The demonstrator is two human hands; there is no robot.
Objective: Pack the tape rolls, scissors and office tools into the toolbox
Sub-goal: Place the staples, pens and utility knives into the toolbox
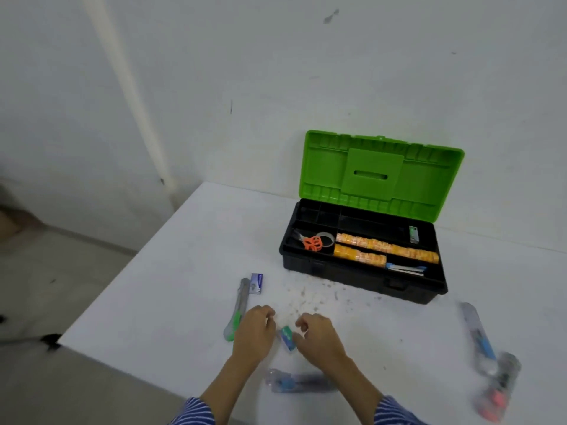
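A black toolbox [362,279] with its green lid [380,173] raised stands at the back right of the white table. Its tray holds orange-handled scissors [312,243], a clear tape roll [325,237], two rows of yellow tape rolls [386,250], a small green item [414,234] and a blue stapler-like tool [406,269]. A small teal box [287,338] lies between my hands. My left hand [254,332] is curled just left of it, my right hand [317,335] curled just right of it. I cannot tell whether either hand touches the box.
A green-and-grey utility knife [237,308] and a small blue staple box [256,283] lie left of my hands. A clear-blue tool [296,384] lies near the front edge. At the right lie a clear-blue cutter [478,337] and a clear container with red bits [498,391]. Table edge drops off left.
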